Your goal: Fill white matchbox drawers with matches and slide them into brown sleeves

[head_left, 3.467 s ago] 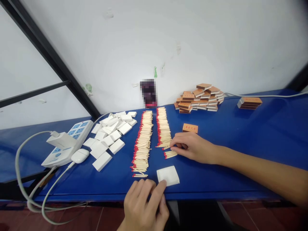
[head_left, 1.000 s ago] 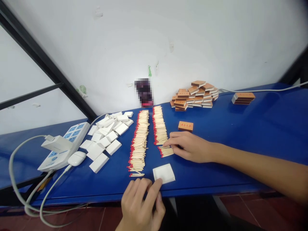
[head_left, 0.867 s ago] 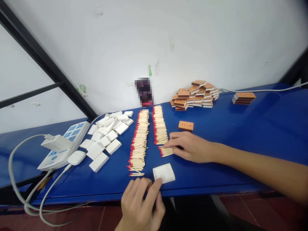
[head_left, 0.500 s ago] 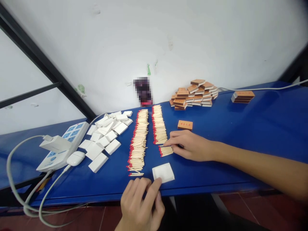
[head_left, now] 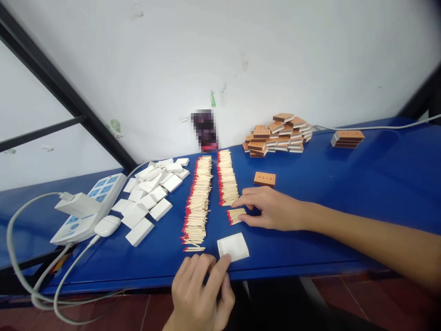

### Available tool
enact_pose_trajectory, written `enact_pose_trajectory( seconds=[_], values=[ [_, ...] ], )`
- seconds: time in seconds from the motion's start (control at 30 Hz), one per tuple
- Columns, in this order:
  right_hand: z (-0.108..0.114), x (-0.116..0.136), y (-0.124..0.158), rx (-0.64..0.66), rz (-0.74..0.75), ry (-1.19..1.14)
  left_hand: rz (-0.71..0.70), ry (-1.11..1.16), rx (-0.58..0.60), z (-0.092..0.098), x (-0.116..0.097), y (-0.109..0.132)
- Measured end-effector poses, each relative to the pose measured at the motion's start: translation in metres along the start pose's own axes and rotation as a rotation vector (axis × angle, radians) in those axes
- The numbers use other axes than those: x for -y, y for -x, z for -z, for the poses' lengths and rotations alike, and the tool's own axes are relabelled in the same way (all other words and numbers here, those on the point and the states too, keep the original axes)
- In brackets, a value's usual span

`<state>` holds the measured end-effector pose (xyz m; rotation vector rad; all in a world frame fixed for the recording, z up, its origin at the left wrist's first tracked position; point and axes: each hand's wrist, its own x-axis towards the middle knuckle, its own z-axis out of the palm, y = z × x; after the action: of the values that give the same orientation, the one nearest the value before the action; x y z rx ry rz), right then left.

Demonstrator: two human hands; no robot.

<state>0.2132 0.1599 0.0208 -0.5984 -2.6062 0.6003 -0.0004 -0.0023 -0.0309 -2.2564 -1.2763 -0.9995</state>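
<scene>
My right hand reaches over a small group of red-headed matches, with forefinger and thumb apart. Its thumb touches the plain ends of these matches, while the forefinger tip is by their far side. Nearer to me lies a white matchbox tray, whose inside I cannot make out. The forefinger of my left hand rests on the tray's near edge. Its thumb is apart from that finger, and the other fingers are loosely bent. Two long rows of matches, a left row and a right row, lie beyond the hands.
A single matchbox lies beyond my right hand. Matchboxes are heaped by the wall, with a short stack farther right. White trays are piled at the left, beside a power strip with cables. The blue table ends close to me.
My right thumb and forefinger have spread apart, and the thumb has moved slightly left onto the match ends. More of the small match group shows. My left hand stays at the tray.
</scene>
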Motion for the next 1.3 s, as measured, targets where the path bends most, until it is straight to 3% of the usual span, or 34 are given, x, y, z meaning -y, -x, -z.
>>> enact_pose_trajectory(
  seconds=[1.3],
  values=[
    [-0.0056, -0.0024, -0.0047, -0.033, 0.052, 0.025, -0.003, 0.006, -0.007, -0.0011, -0.0009, 0.0021]
  ],
)
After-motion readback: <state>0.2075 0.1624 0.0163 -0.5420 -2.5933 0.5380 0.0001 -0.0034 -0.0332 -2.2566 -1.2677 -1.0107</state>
